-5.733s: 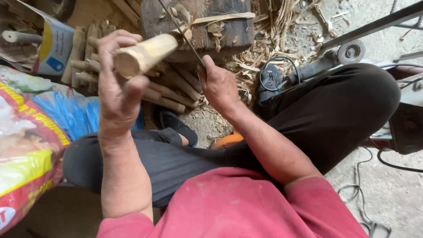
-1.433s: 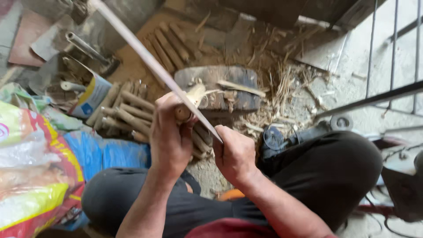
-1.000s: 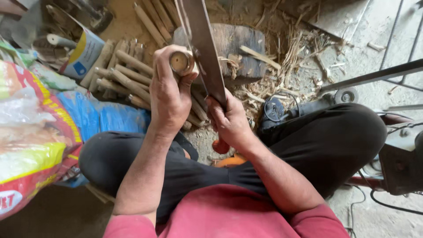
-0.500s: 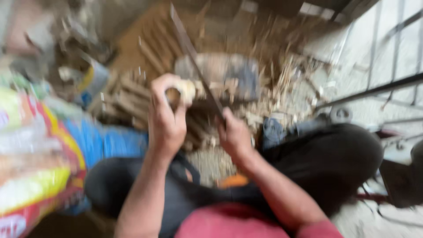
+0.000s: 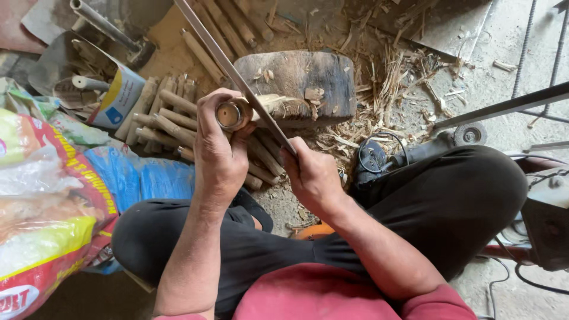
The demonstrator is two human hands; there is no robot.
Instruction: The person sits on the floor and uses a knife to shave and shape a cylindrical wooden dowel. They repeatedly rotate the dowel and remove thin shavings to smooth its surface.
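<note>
My left hand (image 5: 220, 157) grips a short bamboo tube (image 5: 235, 114), its hollow cut end turned up toward me. My right hand (image 5: 312, 178) holds the handle of a long flat metal blade (image 5: 228, 65) that runs up and left across the picture. The blade's edge lies against the right side of the tube, over a dark wooden chopping block (image 5: 299, 83). Thin shavings curl off the tube's far end onto the block. I sit cross-legged in black trousers and a red shirt.
A pile of cut bamboo sticks (image 5: 163, 115) lies left of the block, more sticks (image 5: 231, 21) behind it. Shavings (image 5: 385, 95) litter the ground to the right. An angle grinder (image 5: 409, 151) rests by my right knee. Printed plastic sacks (image 5: 47, 195) are at left.
The blurred view has steadied. The blade has come down from a raised position and now rests against the tube held over the block. Both hands keep their grips.
</note>
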